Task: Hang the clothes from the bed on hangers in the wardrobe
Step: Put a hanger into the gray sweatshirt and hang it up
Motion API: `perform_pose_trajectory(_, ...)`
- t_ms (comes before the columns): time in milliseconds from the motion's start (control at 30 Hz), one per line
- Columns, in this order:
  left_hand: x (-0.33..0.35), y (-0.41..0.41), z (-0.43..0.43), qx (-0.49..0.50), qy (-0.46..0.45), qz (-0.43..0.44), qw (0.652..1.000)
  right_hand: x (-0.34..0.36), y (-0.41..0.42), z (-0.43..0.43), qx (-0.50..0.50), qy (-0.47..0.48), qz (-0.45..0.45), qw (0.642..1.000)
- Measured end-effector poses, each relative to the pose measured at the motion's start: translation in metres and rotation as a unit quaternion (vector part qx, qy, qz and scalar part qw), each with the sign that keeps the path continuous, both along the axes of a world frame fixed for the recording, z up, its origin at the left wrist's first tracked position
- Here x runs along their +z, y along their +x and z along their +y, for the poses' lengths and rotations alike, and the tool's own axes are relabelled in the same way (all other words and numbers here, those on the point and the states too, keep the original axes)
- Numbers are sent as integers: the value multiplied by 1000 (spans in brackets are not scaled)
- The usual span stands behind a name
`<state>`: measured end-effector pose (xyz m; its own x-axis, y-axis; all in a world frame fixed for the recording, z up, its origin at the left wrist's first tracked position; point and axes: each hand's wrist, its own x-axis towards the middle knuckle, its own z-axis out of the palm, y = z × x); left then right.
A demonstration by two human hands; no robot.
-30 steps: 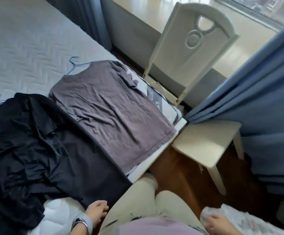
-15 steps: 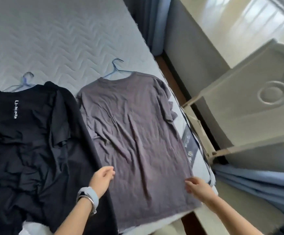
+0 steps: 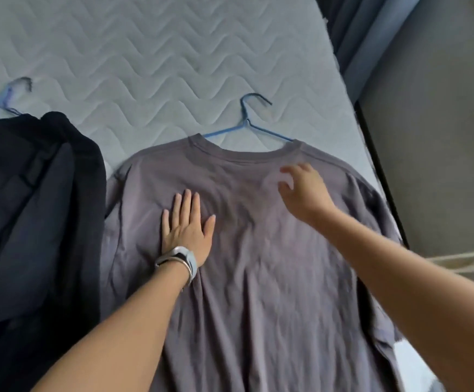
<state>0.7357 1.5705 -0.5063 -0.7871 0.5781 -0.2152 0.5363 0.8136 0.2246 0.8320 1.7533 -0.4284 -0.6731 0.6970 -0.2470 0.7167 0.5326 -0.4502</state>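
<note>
The quilted bed [image 3: 145,52] carries a grey T-shirt [image 3: 258,278] spread flat near its right edge. A heap of dark clothes [image 3: 32,222] lies just beside the shirt on the left. The left hand [image 3: 186,230] presses flat on the shirt, grip apart. The right hand [image 3: 303,190] curls below the collar, blurred, and I cannot tell whether its grip pinches cloth. A blue wire hanger [image 3: 247,123] sticks out of the collar. A second hanger [image 3: 7,97] pokes out above the dark heap.

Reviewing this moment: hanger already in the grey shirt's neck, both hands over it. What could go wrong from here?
1. The left hand presses flat on the grey T-shirt; if the right hand pulls near the collar now, the blue wire hanger may slip out of the neck.
2. The hanger's arms are hidden under the fabric, so it may sit lopsided and shed the shirt when lifted.
</note>
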Motion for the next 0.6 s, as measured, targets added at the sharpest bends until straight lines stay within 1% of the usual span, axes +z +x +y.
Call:
perform_pose_trajectory(67, -11, 0, -1, -17, 2, 62, 998, -14, -35, 20, 7, 28, 9, 1000)
perform_pose_trajectory(100, -15, 0, -3, -18, 4, 75, 997, -20, -51, 29, 7, 39, 7, 999)
perform_pose_trajectory(233, -15, 0, -5, -27, 7, 93, 995, -27, -95, 54, -4, 42, -69, 997)
perform_pose_trajectory(367, -15, 1, -3, -29, 10, 90, 995, -27, -102, 61, -5, 73, -116, 991)
perform_pose_trajectory(433, -15, 1, -3, -34, 14, 98, 995, -25, -97, 61, 11, 46, -131, 990)
perform_pose_trajectory(500, -17, 1, -3, -38, 22, 101, 994, -18, -86, 57, 12, 1, -118, 993)
perform_pose_trajectory(600, -14, 3, -3, -36, 36, 77, 996, 6, -63, 46, -13, -30, -33, 999)
